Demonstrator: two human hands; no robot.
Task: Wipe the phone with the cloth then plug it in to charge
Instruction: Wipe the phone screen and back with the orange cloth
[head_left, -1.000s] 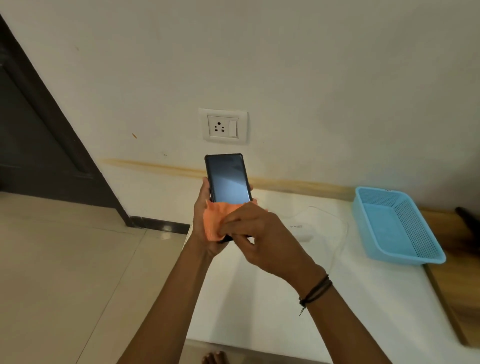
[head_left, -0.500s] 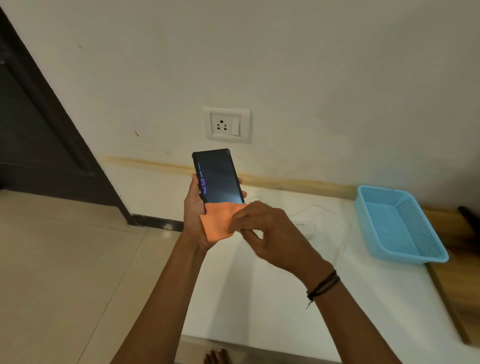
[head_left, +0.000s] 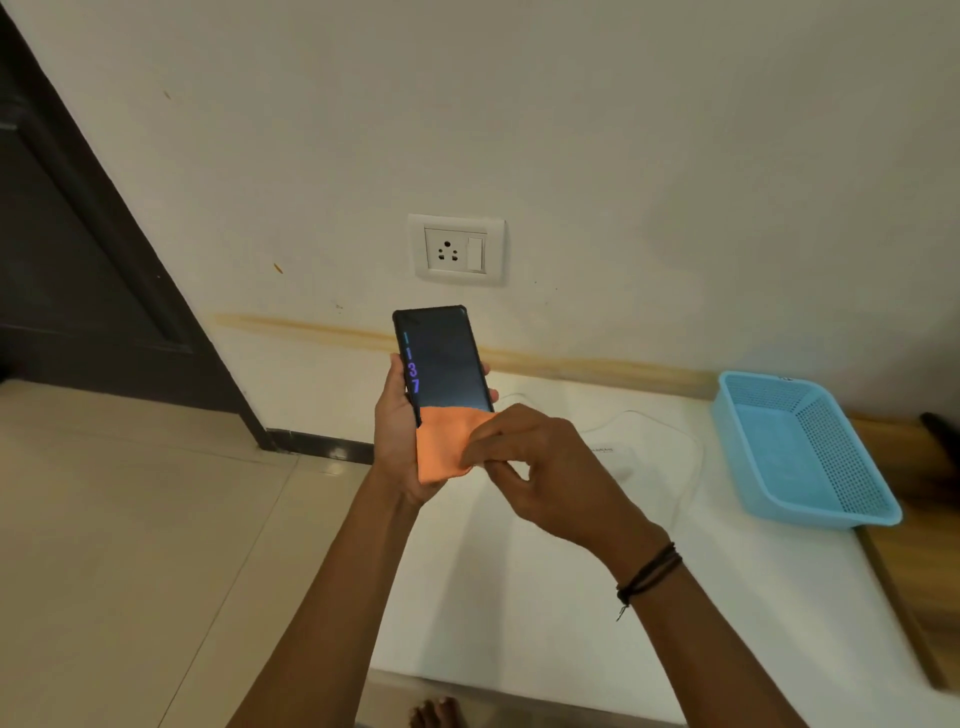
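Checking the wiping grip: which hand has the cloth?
The right hand, wearing the wrist bands, pinches the orange cloth; the left hand only holds the phone.

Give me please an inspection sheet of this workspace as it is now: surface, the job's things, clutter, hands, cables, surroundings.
Surface: white table, mostly bare.
Job's things: phone held upright, screen lit with digits; orange cloth covers its lower part; white charger lies on the table, not plugged in.
Clutter: blue basket at the table's right, looks empty.
Hands: left hand grips the phone; right hand pinches the cloth against it.
Cables: thin white cable loops on the table by the charger.
Surroundings: wall socket above the table, nothing in it; dark door at left; tiled floor.
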